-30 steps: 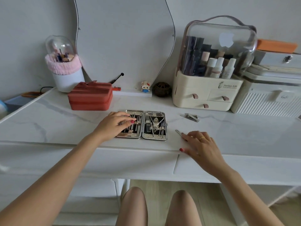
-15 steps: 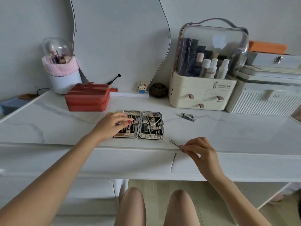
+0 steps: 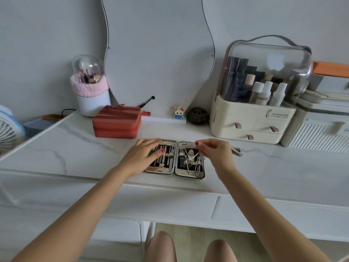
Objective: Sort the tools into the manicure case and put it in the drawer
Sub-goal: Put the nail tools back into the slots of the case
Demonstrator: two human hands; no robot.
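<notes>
Head view, single frame inspected. Manicure case [image 3: 174, 159] lies open flat on the marble tabletop [image 3: 75, 148], near its front edge, both halves showing rows of metal tools under their straps.

Left hand [image 3: 146, 155] rests flat on the left half of the case, fingers straight and close together, pressing it down; nothing is gripped.

Right hand [image 3: 215, 151] is over the right half, thumb and forefinger pinched narrow on a thin metal tool [image 3: 188, 147] whose free end points left across the top of that half. The tool is blurred; its type cannot be told.

Nail clipper [image 3: 237, 150] lies loose on the tabletop just beside the right hand, partly hidden behind it, outside the case.

Risks, as judged:
- The thin tool is held only at its end; it may twist or drop among the seated tools if it misses its strap
- A hard push under the strap could dislodge the neighbouring tools in the right half
- The case sits close to the front edge; if the left hand lifts, a push may slide it off
- The clipper may be overlooked, or knocked by the right wrist, before closing
- Drawer front [image 3: 166, 207] below is shut and must be opened before stowing
</notes>
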